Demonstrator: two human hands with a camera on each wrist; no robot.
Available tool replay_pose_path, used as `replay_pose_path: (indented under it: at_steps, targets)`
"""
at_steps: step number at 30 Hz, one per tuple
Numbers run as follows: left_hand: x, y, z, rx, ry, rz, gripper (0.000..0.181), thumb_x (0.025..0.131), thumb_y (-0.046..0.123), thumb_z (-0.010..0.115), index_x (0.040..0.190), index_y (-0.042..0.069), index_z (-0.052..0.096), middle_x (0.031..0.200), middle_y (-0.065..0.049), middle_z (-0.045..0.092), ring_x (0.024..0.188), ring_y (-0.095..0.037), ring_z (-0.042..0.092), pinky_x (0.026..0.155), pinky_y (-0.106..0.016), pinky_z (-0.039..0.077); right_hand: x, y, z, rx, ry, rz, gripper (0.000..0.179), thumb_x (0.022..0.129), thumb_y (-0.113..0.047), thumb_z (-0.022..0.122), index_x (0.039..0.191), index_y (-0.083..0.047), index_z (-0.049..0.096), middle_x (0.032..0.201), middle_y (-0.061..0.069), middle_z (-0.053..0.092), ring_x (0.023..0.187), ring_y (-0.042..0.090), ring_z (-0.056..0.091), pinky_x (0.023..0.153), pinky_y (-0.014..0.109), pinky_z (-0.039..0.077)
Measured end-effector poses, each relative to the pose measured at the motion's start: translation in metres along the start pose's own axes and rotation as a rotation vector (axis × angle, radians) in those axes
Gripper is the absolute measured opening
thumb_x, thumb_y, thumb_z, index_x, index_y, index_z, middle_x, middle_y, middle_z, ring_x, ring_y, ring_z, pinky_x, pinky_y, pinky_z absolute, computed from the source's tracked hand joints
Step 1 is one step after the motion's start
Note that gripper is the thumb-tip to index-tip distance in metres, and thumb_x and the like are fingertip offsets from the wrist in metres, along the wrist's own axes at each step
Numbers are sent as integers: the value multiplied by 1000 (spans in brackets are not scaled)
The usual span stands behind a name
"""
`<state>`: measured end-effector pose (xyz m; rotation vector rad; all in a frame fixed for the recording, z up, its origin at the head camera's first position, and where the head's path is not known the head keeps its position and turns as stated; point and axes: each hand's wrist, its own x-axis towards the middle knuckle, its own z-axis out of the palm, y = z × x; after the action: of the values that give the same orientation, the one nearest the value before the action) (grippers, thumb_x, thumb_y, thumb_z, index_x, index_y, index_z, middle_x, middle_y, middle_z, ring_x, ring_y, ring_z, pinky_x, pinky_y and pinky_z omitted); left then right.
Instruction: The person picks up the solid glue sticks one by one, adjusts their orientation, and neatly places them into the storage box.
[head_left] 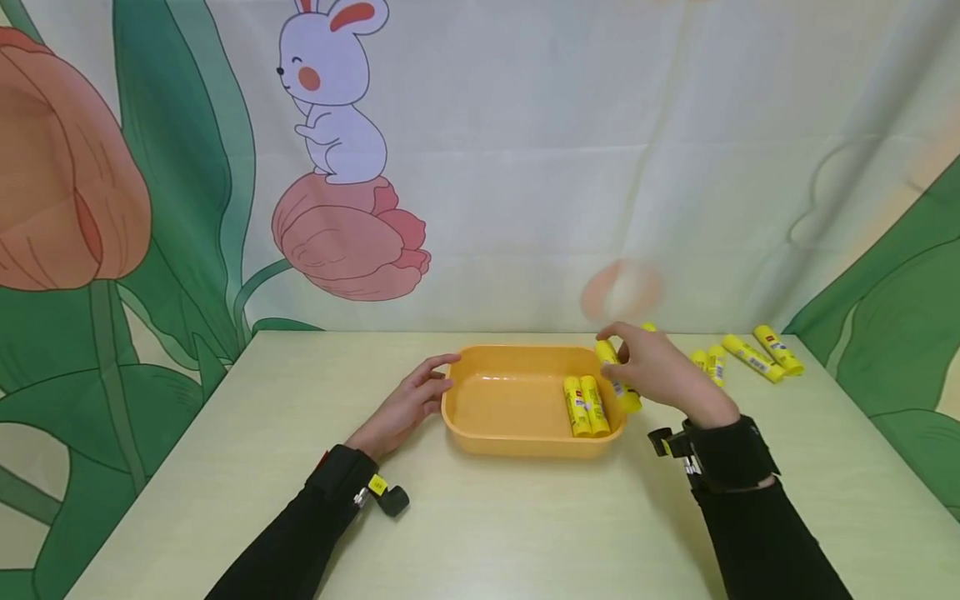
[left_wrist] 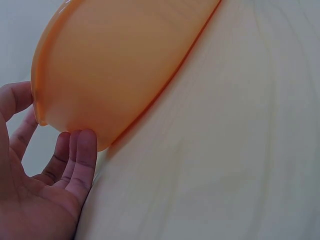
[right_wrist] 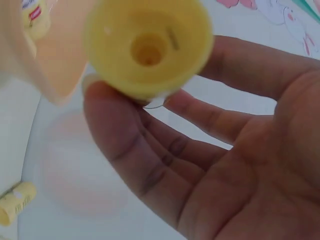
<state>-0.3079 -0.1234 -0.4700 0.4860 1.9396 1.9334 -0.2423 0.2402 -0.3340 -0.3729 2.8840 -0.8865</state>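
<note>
A yellow glue stick (head_left: 628, 397) is pinched between the thumb and fingers of my right hand (head_left: 660, 371), held tilted over the right end of an orange plastic tray (head_left: 517, 448). Its round end with a central hole faces the camera in the right wrist view. Inside the tray, at its right side, two glue sticks (head_left: 576, 408) lie side by side. My left hand (head_left: 401, 408) rests against the tray's left end. In the left wrist view its fingers (left_wrist: 86, 150) touch the outer wall and rim, without curling round it.
Several more glue sticks (head_left: 753, 358) lie on the pale table (head_left: 525, 525) at the far right, partly hidden by my right hand. A printed curtain (head_left: 510, 167) with a rabbit and flowers hangs along the table's back edge.
</note>
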Motion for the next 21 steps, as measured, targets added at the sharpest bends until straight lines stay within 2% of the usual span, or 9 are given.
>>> replay_pose_path:
  at_steps: [8, 21]
  targets:
    - [1, -1, -2, -4, -5, -5, 43, 110, 25, 52, 153, 24, 46, 138, -17, 43, 119, -31, 53, 98, -29, 52, 4, -7, 11, 5, -14, -37, 49, 99, -8, 68, 143, 4, 52, 94, 14, 64, 76, 23, 57, 66, 33, 50]
    - [2, -1, -2, -12, -6, -5, 45, 110, 25, 53, 154, 23, 45, 137, -18, 44, 118, -31, 53, 96, -29, 53, 10, -8, 21, -18, -44, -10, 48, 99, -8, 68, 144, 1, 52, 94, 13, 64, 75, 23, 57, 64, 32, 52]
